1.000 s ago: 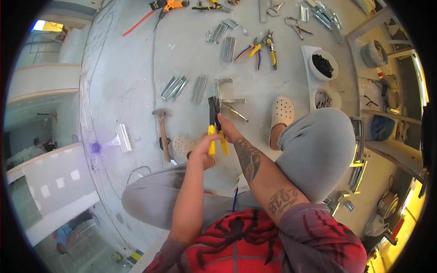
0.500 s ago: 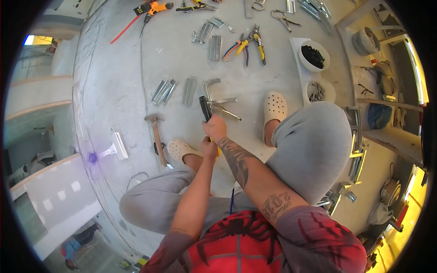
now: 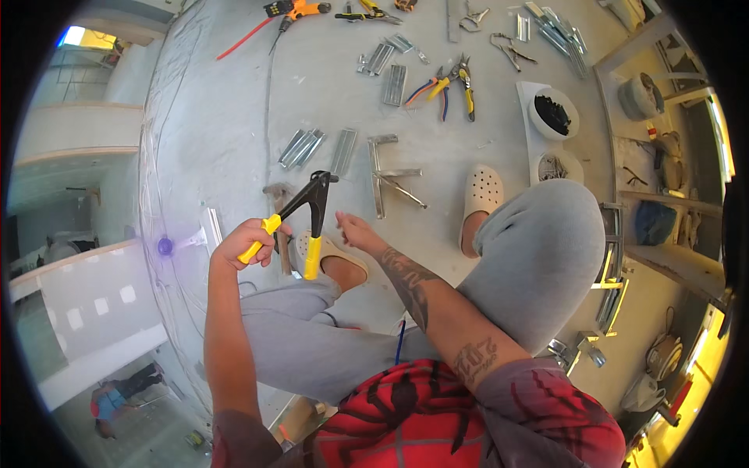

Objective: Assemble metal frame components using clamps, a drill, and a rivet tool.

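My left hand (image 3: 251, 240) is closed round one yellow grip of the crimping pliers (image 3: 316, 195). The black arms of this tool stand spread apart, and its second yellow grip hangs free. To its right, my right hand (image 3: 357, 232) is apart from the tool with its fingers curled together; whether something small is in them is hidden. Beyond that hand, an assembly of joined metal channel pieces (image 3: 378, 187) lies on the floor. A hammer (image 3: 282, 234) lies partly behind the pliers, beside my left shoe (image 3: 343, 265).
Short metal channels (image 3: 343, 152) lie farther off, with snips (image 3: 466, 90) and an orange drill (image 3: 298, 11). At right stand a white bucket of black screws (image 3: 552, 115) and a second bucket (image 3: 576, 168). A lit fan (image 3: 165, 246) is at left. Another person (image 3: 109, 402) is at lower left.
My left hand has carried the crimping pliers up and left, away from the metal assembly, and the handles have spread. My right hand has come off the tool.
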### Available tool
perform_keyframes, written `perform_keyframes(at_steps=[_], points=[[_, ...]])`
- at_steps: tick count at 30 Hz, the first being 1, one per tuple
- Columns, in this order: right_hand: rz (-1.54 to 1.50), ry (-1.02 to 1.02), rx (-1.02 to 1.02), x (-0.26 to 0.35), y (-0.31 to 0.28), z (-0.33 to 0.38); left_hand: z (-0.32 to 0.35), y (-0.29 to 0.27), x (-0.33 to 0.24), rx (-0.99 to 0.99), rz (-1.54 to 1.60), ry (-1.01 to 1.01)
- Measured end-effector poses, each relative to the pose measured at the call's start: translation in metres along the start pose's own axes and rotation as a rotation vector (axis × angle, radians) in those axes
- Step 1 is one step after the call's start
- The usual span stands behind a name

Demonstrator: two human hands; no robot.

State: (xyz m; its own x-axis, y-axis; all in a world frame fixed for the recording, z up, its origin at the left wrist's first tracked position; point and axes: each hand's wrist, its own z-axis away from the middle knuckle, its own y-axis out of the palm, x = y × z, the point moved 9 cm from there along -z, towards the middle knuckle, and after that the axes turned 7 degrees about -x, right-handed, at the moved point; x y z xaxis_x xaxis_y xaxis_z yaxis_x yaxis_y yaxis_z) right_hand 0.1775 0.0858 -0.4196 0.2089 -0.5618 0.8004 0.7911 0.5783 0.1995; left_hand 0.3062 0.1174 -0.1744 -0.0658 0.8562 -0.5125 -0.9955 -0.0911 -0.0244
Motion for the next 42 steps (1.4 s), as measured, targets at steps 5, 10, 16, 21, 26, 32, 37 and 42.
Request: perform_keyframes(at_steps=[5,10,16,21,26,32,37,42], points=[[0.568,0.019,-0.583,-0.021,-0.125,0.019,-0.038,-0.011,0.032,-0.13,-0.322,0.0],[0.684,-0.254,-1.059,0.016,-0.19,0.047,-0.106,-0.012,0.102,-0.718,-0.978,0.258],[0.979,-0.181,-0.637,0.009,-0.173,0.001,-0.133,0.003,0.19,-0.722,-0.816,0.077],[1.159,-0.224,-0.476,0.029,-0.154,-0.002,-0.141,0.046,0.134,-0.961,-0.974,0.284],[1.287,-0.282,-0.379,0.075,-0.118,0.004,-0.218,0.163,0.142,-0.444,0.145,0.16],[1.181,-0.156,-0.296,0.101,-0.111,-0.004,-0.23,0.202,0.125,-0.25,0.811,0.318],[1.278,-0.098,-0.234,0.104,-0.107,-0.007,-0.231,0.201,0.111,-0.309,0.831,0.397],[1.317,-0.141,-0.23,0.101,-0.104,-0.002,-0.23,0.2,0.12,-0.48,0.732,0.413]])
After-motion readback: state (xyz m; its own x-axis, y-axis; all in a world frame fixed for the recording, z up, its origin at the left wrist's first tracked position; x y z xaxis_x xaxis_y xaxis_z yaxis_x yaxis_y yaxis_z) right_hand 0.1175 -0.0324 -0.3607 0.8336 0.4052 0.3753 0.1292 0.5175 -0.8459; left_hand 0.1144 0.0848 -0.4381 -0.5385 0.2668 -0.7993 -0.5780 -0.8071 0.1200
